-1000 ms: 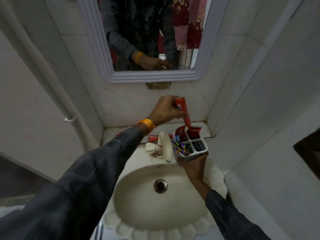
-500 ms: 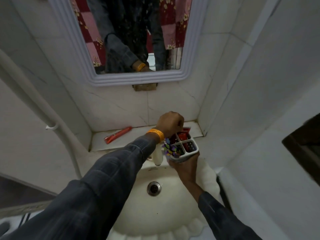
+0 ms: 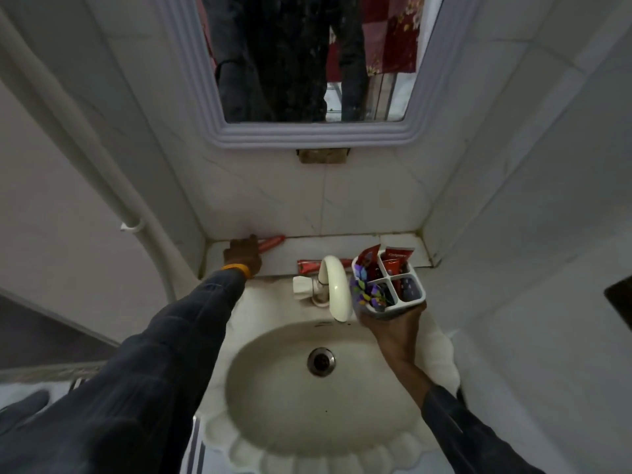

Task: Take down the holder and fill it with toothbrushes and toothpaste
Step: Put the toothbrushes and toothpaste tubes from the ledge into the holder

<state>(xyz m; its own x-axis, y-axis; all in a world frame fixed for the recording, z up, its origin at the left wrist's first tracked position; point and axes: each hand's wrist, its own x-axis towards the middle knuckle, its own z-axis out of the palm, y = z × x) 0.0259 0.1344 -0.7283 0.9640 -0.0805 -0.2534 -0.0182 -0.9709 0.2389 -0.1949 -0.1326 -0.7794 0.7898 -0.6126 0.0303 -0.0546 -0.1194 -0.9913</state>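
Note:
My right hand (image 3: pixel 393 328) holds a white four-compartment holder (image 3: pixel 408 297) from below, to the right of the tap. Two red toothpaste tubes (image 3: pixel 393 260) stand in its back compartments, and colourful items fill the front left one. My left hand (image 3: pixel 242 253) rests on the left end of the tiled ledge (image 3: pixel 335 246), its fingers on the near end of a red toothbrush (image 3: pixel 272 242) that lies along the wall. Whether the fingers grip the brush is unclear. Another red toothpaste tube (image 3: pixel 309 266) lies on the ledge behind the tap.
A cream tap (image 3: pixel 337 289) arches over the white basin (image 3: pixel 266 398) with its drain (image 3: pixel 320 361). A framed mirror (image 3: pixel 307 135) hangs above the ledge. A white pipe (image 3: pixel 113 200) runs down the left wall. Tiled walls close in on both sides.
My left hand left the holder after setting a toothpaste tube in it and moved left onto the red toothbrush on the ledge. The holder stayed in my right hand.

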